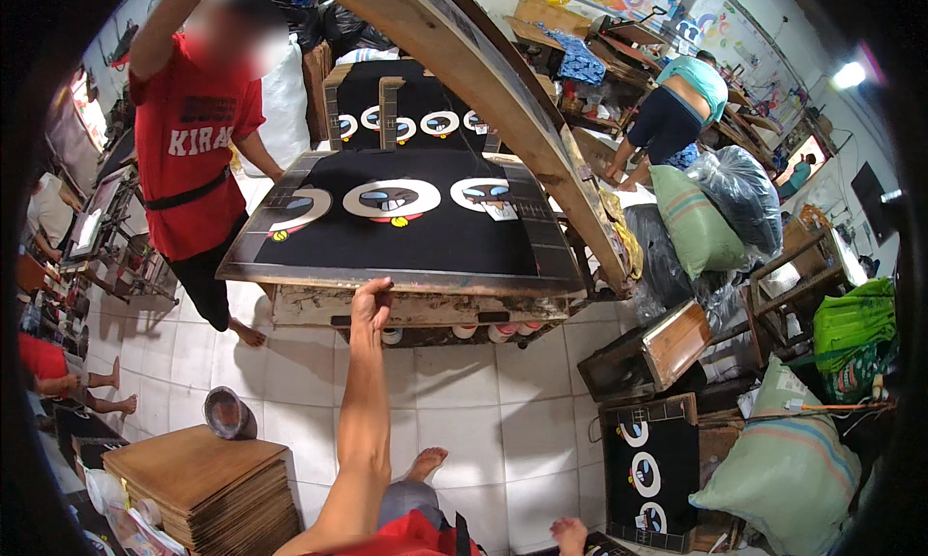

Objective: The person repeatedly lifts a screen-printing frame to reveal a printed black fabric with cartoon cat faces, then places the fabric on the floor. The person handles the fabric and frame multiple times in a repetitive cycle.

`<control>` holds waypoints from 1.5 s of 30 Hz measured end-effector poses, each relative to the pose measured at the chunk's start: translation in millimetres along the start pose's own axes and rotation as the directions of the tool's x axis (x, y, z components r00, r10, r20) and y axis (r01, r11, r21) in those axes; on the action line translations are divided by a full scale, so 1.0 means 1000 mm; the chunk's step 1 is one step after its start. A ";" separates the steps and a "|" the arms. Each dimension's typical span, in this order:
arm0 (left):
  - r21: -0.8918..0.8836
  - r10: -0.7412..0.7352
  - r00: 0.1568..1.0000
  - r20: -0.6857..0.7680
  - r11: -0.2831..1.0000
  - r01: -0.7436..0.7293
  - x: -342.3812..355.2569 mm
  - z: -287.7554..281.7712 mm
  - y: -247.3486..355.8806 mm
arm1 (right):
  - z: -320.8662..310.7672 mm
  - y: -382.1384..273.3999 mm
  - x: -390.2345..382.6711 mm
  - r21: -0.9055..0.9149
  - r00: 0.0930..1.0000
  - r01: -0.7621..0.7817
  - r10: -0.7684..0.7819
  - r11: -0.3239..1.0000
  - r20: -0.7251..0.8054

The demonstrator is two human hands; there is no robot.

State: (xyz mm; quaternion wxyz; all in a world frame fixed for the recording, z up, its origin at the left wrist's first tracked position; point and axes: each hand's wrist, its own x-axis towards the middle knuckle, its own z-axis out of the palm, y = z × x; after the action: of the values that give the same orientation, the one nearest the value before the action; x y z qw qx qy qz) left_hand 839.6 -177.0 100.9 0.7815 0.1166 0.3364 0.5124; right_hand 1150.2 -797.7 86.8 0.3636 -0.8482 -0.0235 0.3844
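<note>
My left hand (371,306) reaches forward and is closed on the near edge of a flat printing board (406,278). Black fabric (338,237) covers the board, printed with white rings and cartoon faces. Over its right side a wooden screen frame (503,82) stands raised at a slant. My right hand (568,534) hangs low at the bottom edge of the view, partly cut off, its grip unclear. Across from me at the left, a person in a red shirt (198,140) has one arm raised and the other hand by the board's far left corner.
Behind the board stand more boards with black printed fabric (425,102). A stack of brown boards (203,479) with a dark pot (229,413) is at the lower left. Stuffed sacks (783,459), a wooden box (648,353) and another printed board (652,469) crowd the right.
</note>
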 end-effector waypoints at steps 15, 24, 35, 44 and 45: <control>-0.043 -0.120 0.993 -0.008 0.992 0.119 -0.511 -0.142 -0.048 | -0.063 -0.122 -0.049 0.229 0.946 -0.099 0.020 0.969 0.323; 0.131 -0.495 0.866 0.064 0.865 0.485 -0.589 -0.134 -0.110 | -0.168 -0.008 -0.179 0.699 0.935 0.248 0.022 0.671 -0.353; -0.219 -0.680 0.723 0.124 0.692 0.688 -0.522 -0.045 -0.167 | -0.219 0.078 -0.306 0.617 0.609 0.675 0.167 0.404 -0.775; 0.032 -0.866 0.499 0.031 0.499 0.866 -0.382 0.035 -0.196 | -0.128 0.061 -0.362 0.368 0.355 0.899 0.097 0.240 -0.930; 0.071 -0.877 0.475 0.079 0.480 0.874 -0.373 0.045 -0.201 | -0.122 0.059 -0.370 0.402 0.379 0.883 0.135 0.243 -0.915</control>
State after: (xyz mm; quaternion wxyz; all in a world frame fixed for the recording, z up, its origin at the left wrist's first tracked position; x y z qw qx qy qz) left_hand 921.1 -587.6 180.4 0.9486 -0.0364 0.3127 0.0319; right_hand 956.9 -1032.4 337.8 0.8120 -0.5139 0.1129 -0.2525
